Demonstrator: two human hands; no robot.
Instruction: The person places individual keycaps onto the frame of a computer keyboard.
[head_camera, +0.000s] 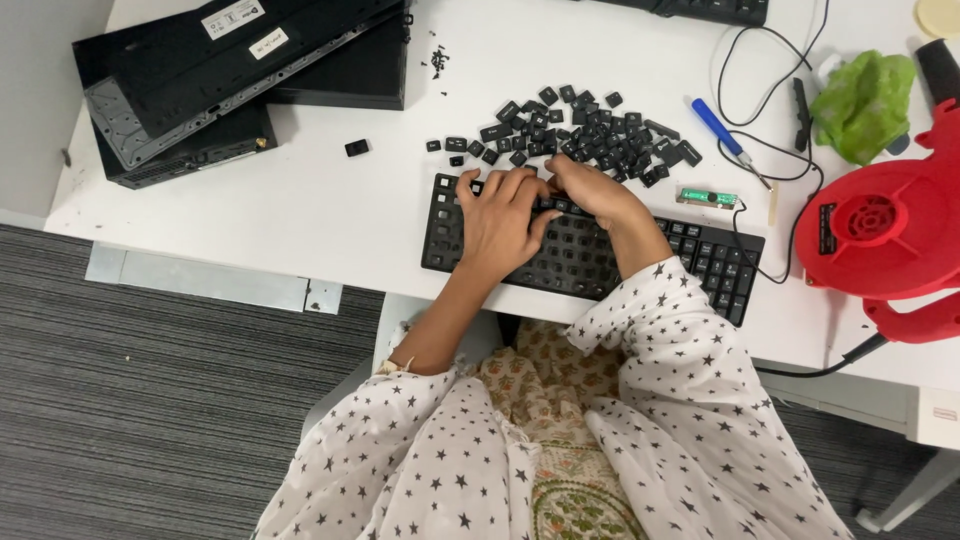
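Note:
A black keyboard (700, 262) lies near the front edge of the white desk (300, 200), many of its keycaps off. My left hand (500, 218) rests flat on its left half, fingers spread over the bare switches. Beside it, my right hand (590, 190) is curled over the keyboard's upper middle, fingertips pressed down at a key; whether it pinches a keycap is hidden. Just beyond both hands sits a pile of loose black keycaps (585, 130).
Stacked black keyboards (230, 70) fill the desk's far left corner, with a single stray keycap (356, 148) nearby. A blue-handled tool (718, 127), a small green circuit board (708, 197), a green cloth (862, 105), cables and a red blower (885, 235) occupy the right side.

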